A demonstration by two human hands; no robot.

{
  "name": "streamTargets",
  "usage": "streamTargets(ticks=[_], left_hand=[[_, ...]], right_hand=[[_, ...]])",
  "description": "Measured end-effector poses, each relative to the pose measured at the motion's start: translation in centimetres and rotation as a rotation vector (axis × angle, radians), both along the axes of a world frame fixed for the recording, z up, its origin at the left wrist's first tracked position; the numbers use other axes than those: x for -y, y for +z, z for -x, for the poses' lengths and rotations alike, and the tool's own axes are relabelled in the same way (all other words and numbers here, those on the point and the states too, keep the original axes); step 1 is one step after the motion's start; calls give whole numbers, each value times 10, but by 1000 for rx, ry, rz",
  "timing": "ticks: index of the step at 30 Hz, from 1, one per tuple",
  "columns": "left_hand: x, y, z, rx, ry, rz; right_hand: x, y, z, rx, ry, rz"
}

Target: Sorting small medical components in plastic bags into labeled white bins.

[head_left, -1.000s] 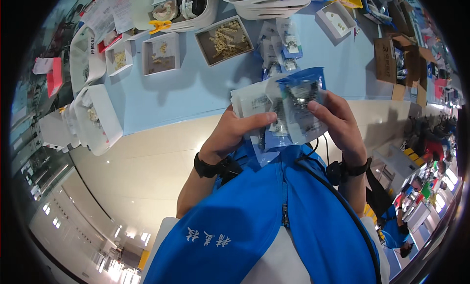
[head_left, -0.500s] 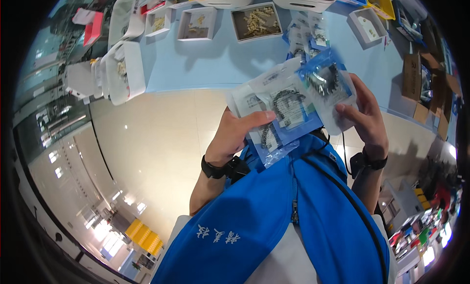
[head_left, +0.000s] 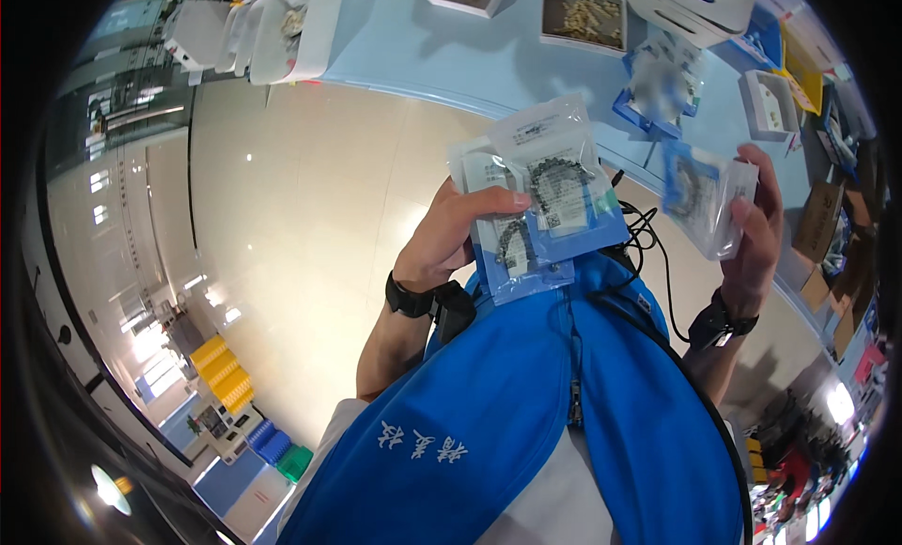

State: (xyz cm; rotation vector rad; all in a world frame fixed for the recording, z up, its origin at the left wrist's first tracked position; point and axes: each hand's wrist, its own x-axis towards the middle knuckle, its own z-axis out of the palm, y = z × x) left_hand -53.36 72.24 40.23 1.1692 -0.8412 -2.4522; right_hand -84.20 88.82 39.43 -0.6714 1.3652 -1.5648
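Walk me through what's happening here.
A person is handling clear-and-blue packets with bare hands. The left hand grips overlapping packets with dark, curved contents, its thumb across the front. The right hand holds a similar packet or packets off to the right, apart from the left hand's; the exact count is unclear. More packets lie on the blue table, near a shallow box of tan pieces.

My bench (head_left: 423,52), left to right: open bin (head_left: 325,28) at the left edge; shallow box (head_left: 583,46) with small pieces (head_left: 592,17) inside; heaped packets (head_left: 662,85) close to the near edge, basket (head_left: 676,23) behind them; small box (head_left: 754,96) to their right. Overlapping pouches (head_left: 570,193) in my left hand (head_left: 439,235); another pouch (head_left: 714,202) in my right hand (head_left: 761,230).
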Motion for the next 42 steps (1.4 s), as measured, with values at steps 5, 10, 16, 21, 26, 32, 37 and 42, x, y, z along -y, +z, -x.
streamTargets(ticks=[5, 10, 16, 21, 26, 32, 37, 42], left_hand=[[9, -4, -48, 10, 41, 19], [30, -7, -125, 140, 64, 59], [62, -11, -234, 159, 175, 84], [99, -8, -316, 171, 140, 82], [107, -19, -368, 157, 208, 61], [125, -20, -433, 134, 289, 44], [130, -37, -440, 100, 449, 42], [165, -43, -465, 112, 578, -49]], right_hand=[[50, 14, -44, 92, 190, 77], [115, 27, -131, -80, 137, 102], [184, 38, -253, -151, 355, -65], [231, 34, -334, -141, 492, -126], [276, 22, -387, -95, 633, -198], [330, 30, -461, -78, 700, -199], [360, -33, -496, -128, 708, -92], [424, -56, -545, 51, 768, -48]])
